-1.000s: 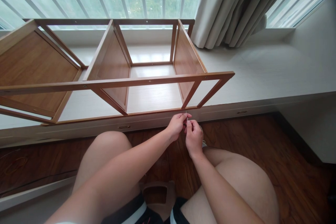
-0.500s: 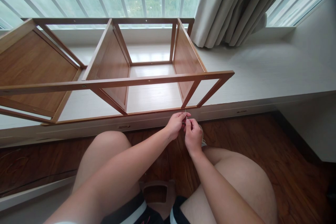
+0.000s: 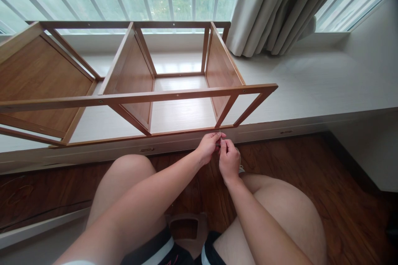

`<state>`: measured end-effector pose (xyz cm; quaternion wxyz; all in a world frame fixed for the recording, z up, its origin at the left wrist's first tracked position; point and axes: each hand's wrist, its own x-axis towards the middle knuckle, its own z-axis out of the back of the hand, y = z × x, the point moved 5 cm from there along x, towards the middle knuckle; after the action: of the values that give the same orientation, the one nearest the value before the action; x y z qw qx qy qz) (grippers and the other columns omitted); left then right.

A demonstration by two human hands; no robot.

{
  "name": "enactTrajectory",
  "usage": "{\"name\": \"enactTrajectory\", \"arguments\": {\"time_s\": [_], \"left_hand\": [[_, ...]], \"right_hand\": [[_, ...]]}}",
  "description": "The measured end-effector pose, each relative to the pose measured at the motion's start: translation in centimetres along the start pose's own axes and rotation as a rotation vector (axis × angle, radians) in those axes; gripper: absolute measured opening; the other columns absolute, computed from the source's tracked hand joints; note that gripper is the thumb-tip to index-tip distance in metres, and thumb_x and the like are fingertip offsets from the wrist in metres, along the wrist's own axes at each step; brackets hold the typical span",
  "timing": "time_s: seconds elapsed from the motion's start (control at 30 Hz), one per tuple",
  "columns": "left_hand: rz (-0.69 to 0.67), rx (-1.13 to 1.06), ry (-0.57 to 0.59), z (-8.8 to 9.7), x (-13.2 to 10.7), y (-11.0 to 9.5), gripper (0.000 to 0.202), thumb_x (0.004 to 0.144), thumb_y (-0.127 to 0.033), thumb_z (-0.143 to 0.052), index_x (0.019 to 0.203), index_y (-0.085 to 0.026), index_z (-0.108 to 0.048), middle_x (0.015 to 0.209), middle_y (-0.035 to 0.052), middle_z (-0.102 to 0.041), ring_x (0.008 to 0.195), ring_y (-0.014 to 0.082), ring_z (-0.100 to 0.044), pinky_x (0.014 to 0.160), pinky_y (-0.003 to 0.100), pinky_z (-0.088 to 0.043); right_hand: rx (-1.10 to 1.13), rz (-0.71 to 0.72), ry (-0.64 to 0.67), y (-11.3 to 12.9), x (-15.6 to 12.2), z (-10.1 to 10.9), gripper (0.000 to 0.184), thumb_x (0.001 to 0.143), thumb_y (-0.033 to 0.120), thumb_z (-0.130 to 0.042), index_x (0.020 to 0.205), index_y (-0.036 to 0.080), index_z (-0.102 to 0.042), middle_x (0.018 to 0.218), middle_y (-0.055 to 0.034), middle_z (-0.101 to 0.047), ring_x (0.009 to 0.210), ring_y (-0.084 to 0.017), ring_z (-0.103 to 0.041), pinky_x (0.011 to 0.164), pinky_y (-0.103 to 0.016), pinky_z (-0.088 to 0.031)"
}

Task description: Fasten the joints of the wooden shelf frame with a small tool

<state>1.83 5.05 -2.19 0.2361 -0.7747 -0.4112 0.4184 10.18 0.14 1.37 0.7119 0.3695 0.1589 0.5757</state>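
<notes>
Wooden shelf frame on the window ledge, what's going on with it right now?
A seated person has both hands together at the near edge of the wooden shelf frame, which lies on its side on the white window ledge. The left hand and right hand pinch a thin metal piece between their fingertips, just below the frame's lower front rail. The piece is too small to identify. The person's bare knees are over a dark wooden floor.
</notes>
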Motion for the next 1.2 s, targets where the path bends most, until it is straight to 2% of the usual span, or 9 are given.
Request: {"name": "enactTrajectory", "arguments": {"time_s": [0.17,0.3,0.43,0.57,0.77,0.87,1.03,1.1,1.2], "left_hand": [[-0.017,0.040,-0.035,0.4,0.3,0.0,0.022,0.079,-0.034,-0.062,0.082,-0.012,-0.066,0.064,-0.0003,-0.050,0.059,0.0073,-0.047,0.056,0.020,-0.035],[-0.022,0.071,-0.039,0.4,0.2,-0.1,0.025,0.079,-0.037,-0.061,0.084,-0.012,-0.067,0.063,-0.0003,-0.050,0.057,0.0075,-0.046,0.056,0.021,-0.034],[-0.033,0.094,-0.029,0.4,0.0,-0.2,0.030,0.076,-0.040,-0.064,0.086,-0.013,-0.068,0.067,0.0011,-0.054,0.059,0.0079,-0.048,0.055,0.021,-0.032],[-0.046,0.116,0.025,0.2,0.0,-0.2,0.033,0.076,-0.042,-0.064,0.089,-0.012,-0.068,0.067,0.0014,-0.054,0.057,0.0075,-0.048,0.055,0.021,-0.034],[-0.023,0.093,0.094,-0.3,-0.1,-0.1,0.028,0.080,-0.037,-0.059,0.091,-0.012,-0.064,0.059,-0.0015,-0.048,0.046,0.0083,-0.047,0.049,0.023,-0.036],[-0.038,0.088,0.077,-0.3,-0.2,-0.3,0.025,0.080,-0.035,-0.058,0.089,-0.012,-0.064,0.058,-0.0021,-0.047,0.045,0.0076,-0.045,0.047,0.022,-0.035],[-0.057,0.135,-0.007,0.3,0.0,-0.4,0.023,0.078,-0.033,-0.060,0.085,-0.011,-0.067,0.068,0.0018,-0.055,0.058,0.0067,-0.047,0.052,0.019,-0.032],[-0.056,0.136,-0.010,0.4,0.0,-0.3,0.024,0.078,-0.034,-0.060,0.085,-0.012,-0.068,0.068,0.0016,-0.054,0.060,0.0068,-0.047,0.052,0.018,-0.031],[-0.060,0.131,-0.014,0.5,0.0,-0.3,0.025,0.077,-0.035,-0.061,0.086,-0.012,-0.068,0.068,0.0012,-0.054,0.060,0.0068,-0.047,0.052,0.018,-0.032]], "right_hand": [[-0.260,0.121,0.003,0.8,0.0,0.4,0.030,0.096,0.034,-0.039,0.083,0.020,-0.062,0.080,-0.0041,-0.067,0.066,-0.014,-0.054,0.055,-0.026,-0.022],[-0.268,0.138,0.002,0.7,0.0,0.5,0.029,0.096,0.033,-0.039,0.085,0.020,-0.063,0.082,-0.0043,-0.067,0.067,-0.015,-0.054,0.055,-0.026,-0.022],[-0.024,0.084,0.004,0.3,0.3,0.3,0.031,0.096,0.036,-0.039,0.083,0.019,-0.063,0.075,-0.0033,-0.064,0.065,-0.015,-0.053,0.058,-0.025,-0.029],[0.301,-0.059,-0.031,-0.8,0.8,-0.2,0.037,0.095,0.040,-0.039,0.071,0.018,-0.056,0.060,0.0013,-0.053,0.057,-0.012,-0.047,0.056,-0.024,-0.034],[0.741,-0.317,0.042,-2.2,0.7,-2.2,0.037,0.090,0.049,-0.042,0.072,0.019,-0.053,0.053,0.0060,-0.045,0.040,-0.008,-0.033,0.039,-0.022,-0.023],[0.613,-0.240,0.035,-1.6,0.5,-1.7,0.038,0.090,0.049,-0.042,0.070,0.019,-0.054,0.053,0.0047,-0.047,0.044,-0.010,-0.037,0.045,-0.023,-0.029],[0.098,0.021,-0.027,-0.3,0.6,0.0,0.032,0.092,0.037,-0.042,0.076,0.018,-0.061,0.068,-0.0032,-0.061,0.060,-0.015,-0.049,0.059,-0.026,-0.032],[0.020,0.066,-0.028,0.0,0.7,0.2,0.031,0.093,0.034,-0.040,0.079,0.017,-0.062,0.072,-0.0050,-0.063,0.063,-0.016,-0.051,0.061,-0.027,-0.032],[0.055,0.078,-0.005,0.1,0.8,0.1,0.032,0.093,0.034,-0.038,0.080,0.017,-0.062,0.074,-0.0053,-0.064,0.066,-0.016,-0.053,0.062,-0.027,-0.034]]}}
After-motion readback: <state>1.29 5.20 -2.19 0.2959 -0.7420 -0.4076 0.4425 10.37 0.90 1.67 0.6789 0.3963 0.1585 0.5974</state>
